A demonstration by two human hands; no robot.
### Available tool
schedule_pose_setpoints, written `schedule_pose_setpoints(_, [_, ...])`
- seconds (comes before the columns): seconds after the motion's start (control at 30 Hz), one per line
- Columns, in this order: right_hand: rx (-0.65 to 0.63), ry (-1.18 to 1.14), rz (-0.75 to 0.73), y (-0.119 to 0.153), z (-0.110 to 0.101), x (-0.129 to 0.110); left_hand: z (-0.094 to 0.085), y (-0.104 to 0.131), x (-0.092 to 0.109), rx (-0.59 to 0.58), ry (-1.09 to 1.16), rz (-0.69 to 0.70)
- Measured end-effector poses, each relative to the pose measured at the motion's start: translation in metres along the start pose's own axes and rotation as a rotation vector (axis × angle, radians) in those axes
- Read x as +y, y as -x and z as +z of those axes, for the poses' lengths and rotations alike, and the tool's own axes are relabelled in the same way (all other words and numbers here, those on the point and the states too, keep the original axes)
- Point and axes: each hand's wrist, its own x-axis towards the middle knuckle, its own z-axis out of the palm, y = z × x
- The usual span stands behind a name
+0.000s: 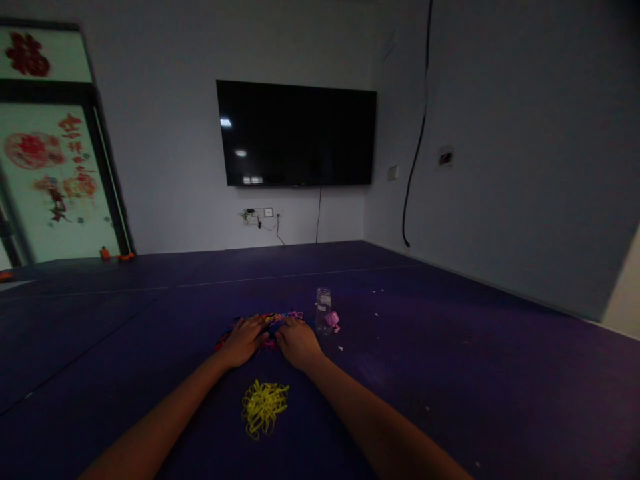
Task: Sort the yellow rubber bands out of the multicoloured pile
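Multicoloured bands point(273, 320) lie in a loose pile on the purple surface point(410, 373). My left hand point(245, 341) rests on the left part of this pile, fingers spread. On its right part lies my right hand point(299, 342), its fingers bent over the bands; whether it pinches any is too small and dark to tell. Nearer to me, between my forearms, is a separate heap of yellow bands point(264, 405). A clear plastic bottle point(323, 313) stands just right of my right hand, with a small pink object point(333, 321) against it.
Small white scraps point(341, 348) are scattered to the right. A black television point(300, 137) hangs on the far wall, with cables and sockets below. A dark cable point(417, 153) hangs at the right wall. Orange objects point(105, 253) lie by the door at the left.
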Motion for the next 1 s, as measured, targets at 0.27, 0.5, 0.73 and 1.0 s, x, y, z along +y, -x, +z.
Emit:
schedule_pose_setpoints(0.27, [-0.004, -0.018, -0.004, 0.0001, -0.0026, -0.0010, 0.0013, -0.0005, -0.0023, 0.007, -0.025, -0.014])
schedule_pose_setpoints(0.5, [-0.019, -0.016, -0.003, 0.0001, -0.0049, -0.0018, 0.0046, -0.0012, -0.0062, 0.098, 0.049, 0.023])
schedule_pose_setpoints(0.73, [-0.011, -0.015, 0.003, 0.0000, -0.0031, -0.0014, 0.0009, -0.0004, -0.0027, 0.080, 0.032, -0.007])
schedule_pose_setpoints(1.0, [-0.009, -0.011, -0.002, -0.0014, -0.0005, 0.0003, -0.0027, 0.0009, 0.0033, -0.014, -0.022, -0.041])
